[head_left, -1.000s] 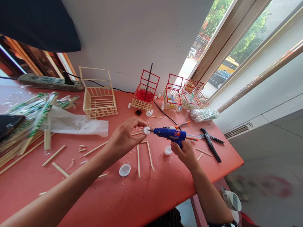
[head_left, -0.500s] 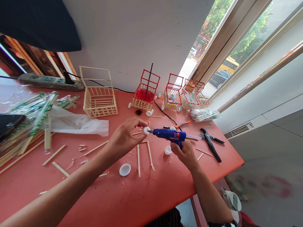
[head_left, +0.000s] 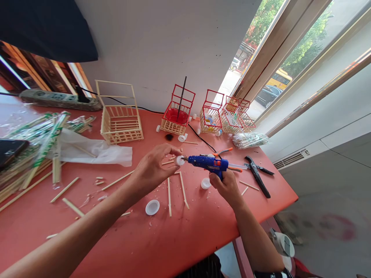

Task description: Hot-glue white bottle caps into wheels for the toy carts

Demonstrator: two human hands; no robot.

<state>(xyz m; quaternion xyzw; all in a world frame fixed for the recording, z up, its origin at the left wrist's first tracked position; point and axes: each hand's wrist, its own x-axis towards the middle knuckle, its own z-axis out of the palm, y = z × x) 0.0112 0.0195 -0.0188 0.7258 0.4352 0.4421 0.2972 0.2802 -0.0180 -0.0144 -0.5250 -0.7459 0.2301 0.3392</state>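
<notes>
Two things held: white cap (head_left: 180, 160) pinched by half-closed left hand (head_left: 156, 164); blue glue gun (head_left: 207, 163) in tightly curled right hand (head_left: 226, 186).

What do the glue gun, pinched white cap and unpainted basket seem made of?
Glue gun: probably molded plastic, its blue body slightly glossy. Cap: likely plastic, smooth-looking and opaque white. Unpainted basket: apparently matte wood or bamboo, by its pale, straight sticks.

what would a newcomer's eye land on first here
Probably the blue glue gun in the right hand, its nozzle at a small round white piece pinched in the left hand. Behind them, a stick basket holding a red tub stands on the reddish table.
</notes>
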